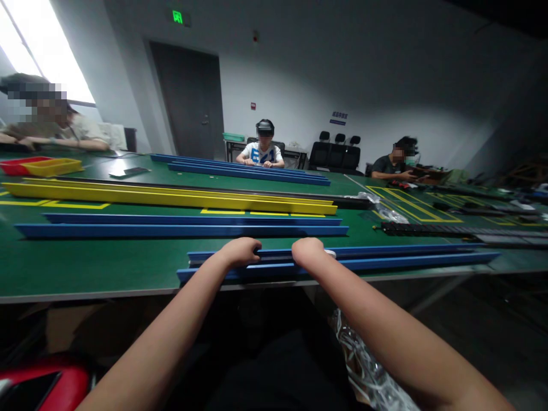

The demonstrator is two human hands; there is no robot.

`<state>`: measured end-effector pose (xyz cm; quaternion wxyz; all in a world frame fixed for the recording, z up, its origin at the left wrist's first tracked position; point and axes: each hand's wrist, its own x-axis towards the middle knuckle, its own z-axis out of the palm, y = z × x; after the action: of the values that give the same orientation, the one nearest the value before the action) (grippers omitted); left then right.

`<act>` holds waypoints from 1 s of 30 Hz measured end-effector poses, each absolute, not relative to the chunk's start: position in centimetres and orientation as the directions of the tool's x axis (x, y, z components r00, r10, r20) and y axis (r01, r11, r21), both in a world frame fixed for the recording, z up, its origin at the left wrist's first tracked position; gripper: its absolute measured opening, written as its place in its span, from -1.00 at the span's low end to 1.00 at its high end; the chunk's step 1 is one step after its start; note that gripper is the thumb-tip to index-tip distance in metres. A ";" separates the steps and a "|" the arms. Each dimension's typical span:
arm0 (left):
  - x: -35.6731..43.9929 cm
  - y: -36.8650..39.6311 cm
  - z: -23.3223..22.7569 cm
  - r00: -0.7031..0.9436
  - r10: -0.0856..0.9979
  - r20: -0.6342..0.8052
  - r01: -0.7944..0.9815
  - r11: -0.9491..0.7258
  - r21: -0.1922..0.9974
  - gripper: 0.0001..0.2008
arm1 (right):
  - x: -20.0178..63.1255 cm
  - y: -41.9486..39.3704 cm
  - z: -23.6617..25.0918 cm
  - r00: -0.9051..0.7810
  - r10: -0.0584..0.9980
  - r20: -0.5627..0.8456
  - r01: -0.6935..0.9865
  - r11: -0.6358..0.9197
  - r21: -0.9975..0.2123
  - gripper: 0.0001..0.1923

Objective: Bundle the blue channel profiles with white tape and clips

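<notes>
Trays, red (17,165) and yellow (53,166), contents unseen, sit far left; left hand (241,252) and right hand (307,252) curl fingers closed over blue rail (385,251) on surface (85,265).

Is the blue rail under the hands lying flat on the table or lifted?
Lying flat: the blue rail rests along the green table near its front edge, with the left hand and right hand curled on it.

A: How are the arms?
B: Both bare forearms reach forward, almost parallel.
A: And the hands?
B: Left hand (241,252) and right hand (307,252) are curled, knuckles up, close together.
</notes>
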<state>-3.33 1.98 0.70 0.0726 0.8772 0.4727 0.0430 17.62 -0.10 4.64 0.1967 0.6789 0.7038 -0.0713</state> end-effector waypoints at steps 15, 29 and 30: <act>-2.6 1.7 1.0 0.490 0.871 -0.028 0.860 -0.478 0.181 -0.75 | 17.5 -0.7 4.9 0.040 0.933 -0.358 0.978 0.036 0.204 -0.63; 0.6 1.9 1.0 0.527 0.849 -0.027 0.848 -0.524 0.074 -0.75 | 17.5 -1.1 5.0 0.037 0.939 -0.342 0.979 0.035 0.202 -0.63; 1.1 1.9 1.0 0.532 0.846 -0.032 0.845 -0.529 0.074 -0.75 | 17.5 -1.2 5.1 0.037 0.939 -0.342 0.979 0.035 0.202 -0.63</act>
<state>1.07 1.86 1.00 0.0399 0.8744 0.4835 0.0041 17.49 -1.16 5.08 0.1965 0.6926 0.6922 -0.0505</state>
